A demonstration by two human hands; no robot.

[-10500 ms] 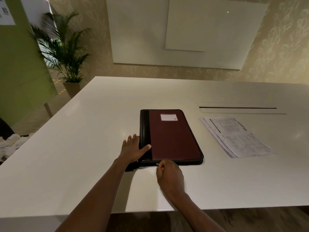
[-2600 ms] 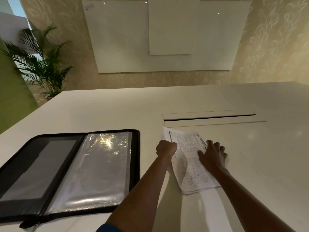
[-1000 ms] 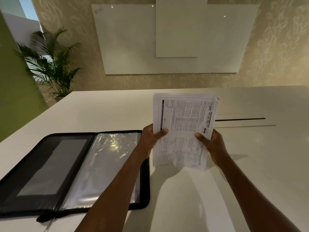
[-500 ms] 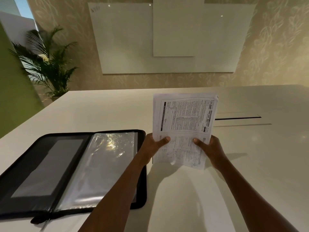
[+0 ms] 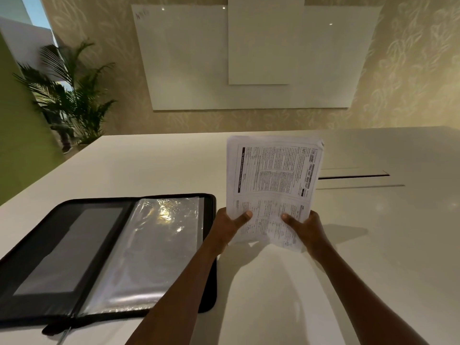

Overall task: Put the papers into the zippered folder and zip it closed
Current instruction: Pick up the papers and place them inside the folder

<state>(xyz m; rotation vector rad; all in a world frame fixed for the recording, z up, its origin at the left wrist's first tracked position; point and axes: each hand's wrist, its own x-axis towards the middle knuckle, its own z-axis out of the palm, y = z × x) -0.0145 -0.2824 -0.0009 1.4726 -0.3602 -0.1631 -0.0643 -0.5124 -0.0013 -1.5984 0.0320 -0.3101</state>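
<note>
A stack of printed papers [image 5: 272,180] stands upright above the white table [image 5: 149,160], held at its lower edge from both sides. My left hand [image 5: 227,226] grips the lower left corner, thumb on the front sheet. My right hand [image 5: 305,227] grips the lower right corner the same way. The black zippered folder [image 5: 62,247] lies open flat to the left of the papers, showing a grey inner panel on its left half and shiny clear plastic sleeves [image 5: 154,250] on its right half. My left forearm crosses over the folder's right edge.
A cable slot [image 5: 353,176] with a flap runs across the table behind the papers. A zipper pull [image 5: 62,334] hangs off the folder's near edge. A potted palm [image 5: 72,95] stands beyond the table's far left corner. White boards [image 5: 249,58] hang on the wall.
Over the last second the papers stay upright in both hands and have sunk slightly toward the table. Earlier they lay flat and both hands gathered and lifted them.
</note>
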